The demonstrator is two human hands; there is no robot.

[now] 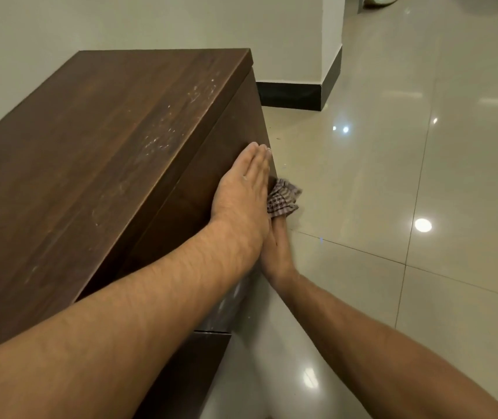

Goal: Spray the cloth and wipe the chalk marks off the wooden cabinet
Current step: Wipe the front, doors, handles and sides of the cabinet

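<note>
Currently the dark brown wooden cabinet (96, 152) fills the left of the frame, its long axis running from lower left up to the upper centre. Pale chalk marks (181, 116) lie scattered along the top near its right edge — above and left of both hands. The left hand (241, 192) is flat, fingers together, pressed on the cabinet's front face at frame centre. The right hand (276, 252) sits just below it, holding a small checked cloth (282, 198) bunched against that face. Judgement: the remaining marks are up on top — the cloth must travel upward over the edge; the left hand is nearer them.
</note>
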